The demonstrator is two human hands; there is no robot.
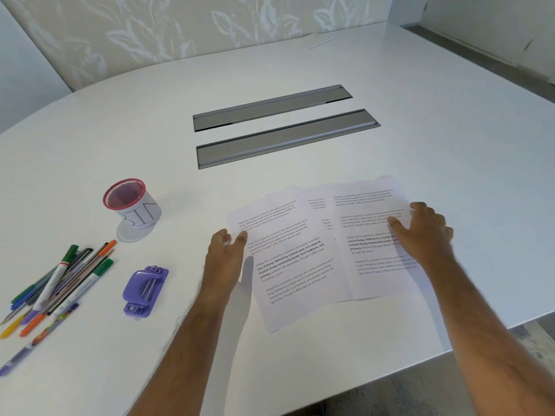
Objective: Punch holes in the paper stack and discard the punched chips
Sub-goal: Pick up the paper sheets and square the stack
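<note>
Several printed paper sheets (pixel 303 256) lie fanned out and overlapping on the white table (pixel 150 139), right of centre. My left hand (pixel 225 250) rests at the left edge of the leftmost sheet, with its thumb tip touching the paper. My right hand (pixel 426 229) lies flat, fingers spread, on the rightmost sheet. A purple hole punch (pixel 145 291) sits on the table to the left of my left arm, untouched. Behind the punch stands a red mesh cup labelled BIN (pixel 132 207) on a round white base.
A heap of coloured pens and markers (pixel 57 286) lies at the far left. Two grey cable-slot covers (pixel 282 124) are set into the table's middle. A thin white strip (pixel 318 44) lies near the far edge. The table's front edge runs close on the right.
</note>
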